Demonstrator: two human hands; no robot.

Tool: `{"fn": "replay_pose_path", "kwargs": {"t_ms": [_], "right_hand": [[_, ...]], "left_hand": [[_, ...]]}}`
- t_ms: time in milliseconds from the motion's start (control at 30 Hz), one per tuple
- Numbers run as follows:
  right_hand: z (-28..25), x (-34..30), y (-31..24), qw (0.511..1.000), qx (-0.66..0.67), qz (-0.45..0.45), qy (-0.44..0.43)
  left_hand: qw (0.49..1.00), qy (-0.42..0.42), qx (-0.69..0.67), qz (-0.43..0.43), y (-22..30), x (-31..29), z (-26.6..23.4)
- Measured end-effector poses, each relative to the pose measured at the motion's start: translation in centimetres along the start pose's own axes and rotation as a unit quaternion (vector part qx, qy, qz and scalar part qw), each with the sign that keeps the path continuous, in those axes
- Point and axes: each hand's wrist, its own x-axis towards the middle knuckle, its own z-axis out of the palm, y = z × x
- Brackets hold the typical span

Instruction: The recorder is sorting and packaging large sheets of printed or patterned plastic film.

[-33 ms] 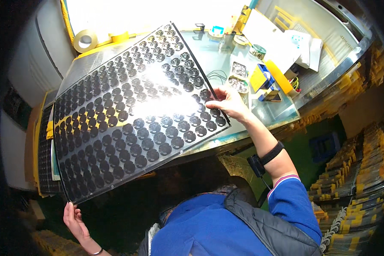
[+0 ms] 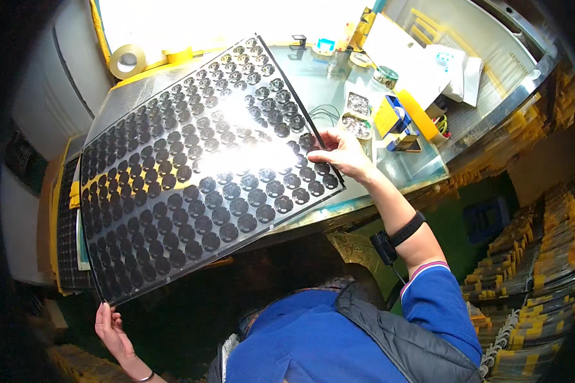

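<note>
You have the clear sheet [image 2: 227, 208] spread out in front of you, its rows of round dark pieces running from corner to corner. Your left hand [image 2: 115, 333] pinches the near left corner with its fingertips, and your right hand [image 2: 340, 154] grips the right edge, thumb on top — both are closed on the sheet. It slants across the near edge of the counter [image 2: 303, 82]; whether it touches the top, you cannot tell. Beyond it, at the far left, stands a tape roll [image 2: 115, 64]. Right of your right hand lies a small tray [image 2: 358, 128] of glittering bits.
</note>
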Motion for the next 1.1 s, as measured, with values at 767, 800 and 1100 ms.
{"fn": "replay_pose_path", "kwargs": {"t_ms": [767, 800, 1100], "right_hand": [[-0.5, -0.9, -0.2, 0.993, -0.085, -0.039, 0.075], [-0.6, -1.2, -0.2, 0.993, -0.085, -0.039, 0.075], [1.5, -5.5, -0.4, 0.868, -0.42, -0.248, 0.091]], "left_hand": [[1.0, 0.002, 0.006, 0.007, 0.4, -0.2, 0.3], [1.0, 0.002, 0.006, 0.007, 0.4, -0.2, 0.4], [1.0, 0.019, 0.011, 0.012, 0.7, -0.6, 0.4]]}}
